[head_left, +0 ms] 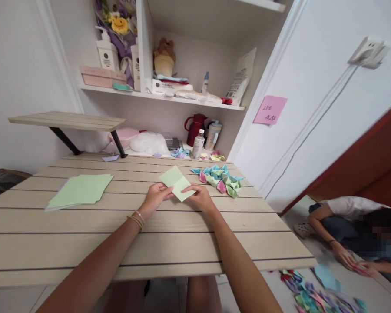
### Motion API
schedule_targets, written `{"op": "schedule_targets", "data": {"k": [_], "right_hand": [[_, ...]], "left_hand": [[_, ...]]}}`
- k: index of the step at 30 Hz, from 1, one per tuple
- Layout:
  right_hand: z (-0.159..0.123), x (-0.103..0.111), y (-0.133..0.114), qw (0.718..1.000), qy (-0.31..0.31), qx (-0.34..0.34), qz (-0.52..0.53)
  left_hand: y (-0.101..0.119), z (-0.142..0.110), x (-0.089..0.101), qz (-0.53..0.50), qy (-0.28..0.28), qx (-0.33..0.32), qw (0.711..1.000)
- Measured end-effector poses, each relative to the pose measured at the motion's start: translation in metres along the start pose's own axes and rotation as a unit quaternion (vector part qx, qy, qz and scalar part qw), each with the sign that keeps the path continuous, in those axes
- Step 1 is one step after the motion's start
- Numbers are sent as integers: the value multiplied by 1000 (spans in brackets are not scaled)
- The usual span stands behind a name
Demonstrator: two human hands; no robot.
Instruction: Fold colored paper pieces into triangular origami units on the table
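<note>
At twelve o'clock, my left hand point(154, 198) and right hand point(201, 197) pinch a creased sheet point(174, 177); folded pieces point(217, 173) at one, flat stack point(81, 190) at ten.

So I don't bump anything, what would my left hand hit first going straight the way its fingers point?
Past the creased green paper both hold, your left hand would probably meet your right hand first, though depth is unclear.

Hands point(178, 193) holding green paper point(176, 181), wooden table point(169, 252)
</note>
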State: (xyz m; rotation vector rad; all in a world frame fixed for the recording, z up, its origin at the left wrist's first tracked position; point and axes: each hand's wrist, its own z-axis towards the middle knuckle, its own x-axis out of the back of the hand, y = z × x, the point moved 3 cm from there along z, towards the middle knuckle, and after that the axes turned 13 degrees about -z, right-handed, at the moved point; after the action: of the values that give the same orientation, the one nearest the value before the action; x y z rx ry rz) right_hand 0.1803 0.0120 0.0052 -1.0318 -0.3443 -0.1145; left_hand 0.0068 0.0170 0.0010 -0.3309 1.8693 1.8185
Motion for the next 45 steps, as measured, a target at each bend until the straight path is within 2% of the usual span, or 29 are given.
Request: {"op": "schedule_targets", "data": {"k": [6,9,12,15,25,30,37,45], "right_hand": [[-1,4,-4,1000,6,-6,-27],[-1,3,-3,997,38,-58,-16],[-2,0,1,988,88,-121,32],[-3,-2,4,979,127,-146,70],[-3,-8,6,965,175,-173,91],[-2,-10,6,957,192,-187,109],[-2,-13,3,958,198,-178,109],[-3,-14,4,958,215,-177,74]], "left_hand": [[-3,0,1,11,7,10,1000],[-3,0,-1,14,0,13,1000],[-3,-2,-6,13,-37,18,999],[-2,-4,-10,26,-70,13,997],[-11,-1,-9,37,-30,-25,999],[-9,-2,-12,52,-49,-44,997],[-10,-3,-12,15,-21,-36,999],[-9,-4,-14,2,-1,4,1000]]}}
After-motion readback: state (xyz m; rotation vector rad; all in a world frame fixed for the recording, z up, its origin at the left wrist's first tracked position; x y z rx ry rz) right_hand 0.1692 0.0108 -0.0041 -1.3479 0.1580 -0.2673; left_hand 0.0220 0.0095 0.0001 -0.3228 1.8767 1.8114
